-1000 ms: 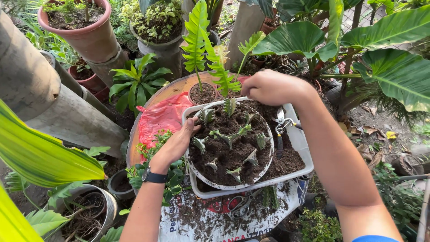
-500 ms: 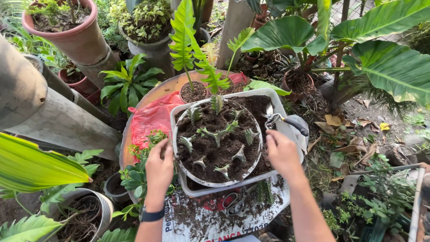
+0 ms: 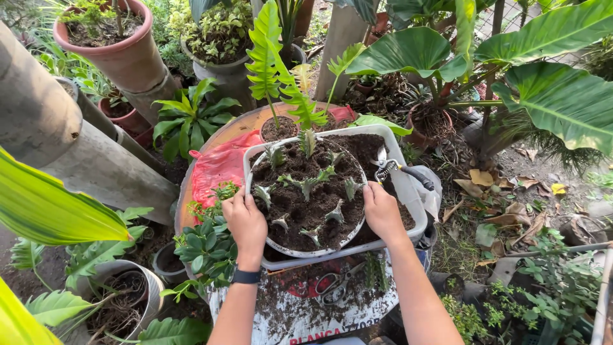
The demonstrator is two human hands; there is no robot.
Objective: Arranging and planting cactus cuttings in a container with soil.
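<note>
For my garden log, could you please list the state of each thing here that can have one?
Round pot: filled with soil, planted with small cuttings, gripped at both sides.
White tub: holds the pot and loose soil.
Pruning shears: lying in the tub, unheld.
Scissors: lying flat, unheld.
Left hand: on the pot's rim.
Right hand: on the pot's rim.

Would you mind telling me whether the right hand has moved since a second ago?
Yes. The right hand has come from the far rim of the round pot to its near right side, beside the white tray.

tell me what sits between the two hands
In the head view, the round white pot of dark soil with small green cuttings lies between the left hand and right hand.
</note>
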